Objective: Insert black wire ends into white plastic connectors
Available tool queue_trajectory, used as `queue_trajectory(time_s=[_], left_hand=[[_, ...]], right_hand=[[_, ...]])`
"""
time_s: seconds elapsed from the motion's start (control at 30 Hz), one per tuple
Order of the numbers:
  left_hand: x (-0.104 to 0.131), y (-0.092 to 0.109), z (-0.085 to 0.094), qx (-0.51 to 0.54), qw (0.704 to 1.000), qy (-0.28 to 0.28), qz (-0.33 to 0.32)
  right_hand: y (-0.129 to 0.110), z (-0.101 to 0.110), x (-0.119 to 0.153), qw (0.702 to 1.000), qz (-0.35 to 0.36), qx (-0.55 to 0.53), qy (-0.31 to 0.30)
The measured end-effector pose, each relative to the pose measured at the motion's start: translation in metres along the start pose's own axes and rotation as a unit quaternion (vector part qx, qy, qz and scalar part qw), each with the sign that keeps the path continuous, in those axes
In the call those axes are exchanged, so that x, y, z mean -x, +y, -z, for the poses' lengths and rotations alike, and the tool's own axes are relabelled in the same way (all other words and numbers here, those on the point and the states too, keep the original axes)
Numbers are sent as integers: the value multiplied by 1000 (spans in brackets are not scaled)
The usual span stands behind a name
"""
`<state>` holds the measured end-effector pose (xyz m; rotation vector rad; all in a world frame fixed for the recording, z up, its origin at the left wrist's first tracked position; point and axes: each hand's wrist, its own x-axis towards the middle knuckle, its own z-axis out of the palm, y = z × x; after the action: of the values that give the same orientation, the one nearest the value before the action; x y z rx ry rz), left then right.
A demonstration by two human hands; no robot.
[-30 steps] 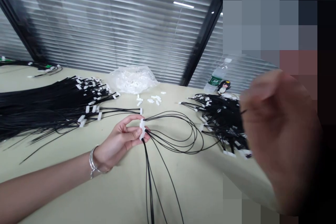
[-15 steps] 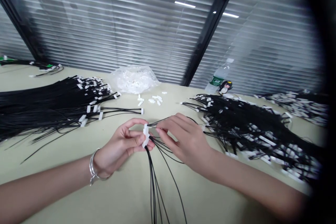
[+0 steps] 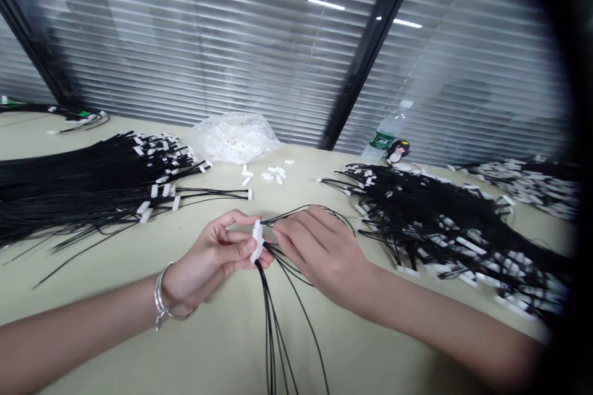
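Note:
My left hand pinches a white plastic connector between thumb and fingers, holding it upright above the table. Black wires run out of the connector, some hanging down toward the front and others leading off to the right. Just to the right of the connector, my right hand is closed with thumb and forefinger together among the black wires. Its fingertips sit close to the connector's right side. The fingers cover whatever wire end is between them.
Bundled black wires with white connectors lie on the left, and another heap on the right. Behind my hands are loose white connectors and a clear bag of white pieces. A water bottle and penguin figure stand near the window blinds.
My right hand's fingers have closed together more and moved slightly left, nearer the connector. My left hand keeps the connector in almost the same place.

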<state>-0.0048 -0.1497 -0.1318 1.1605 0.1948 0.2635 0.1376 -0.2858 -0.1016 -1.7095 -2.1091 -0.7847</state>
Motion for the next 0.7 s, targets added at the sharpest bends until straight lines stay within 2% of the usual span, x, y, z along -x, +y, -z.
queue_trajectory(time_s=[0.4,0.7], left_hand=[[1,-1,0,-4,1000,-4,2],[-2,-2,3,13,1000,-4,-10]], right_hand=[[-3,-1,-1,999,-6,38,36],[-5,5,-1,998,12,64,25]])
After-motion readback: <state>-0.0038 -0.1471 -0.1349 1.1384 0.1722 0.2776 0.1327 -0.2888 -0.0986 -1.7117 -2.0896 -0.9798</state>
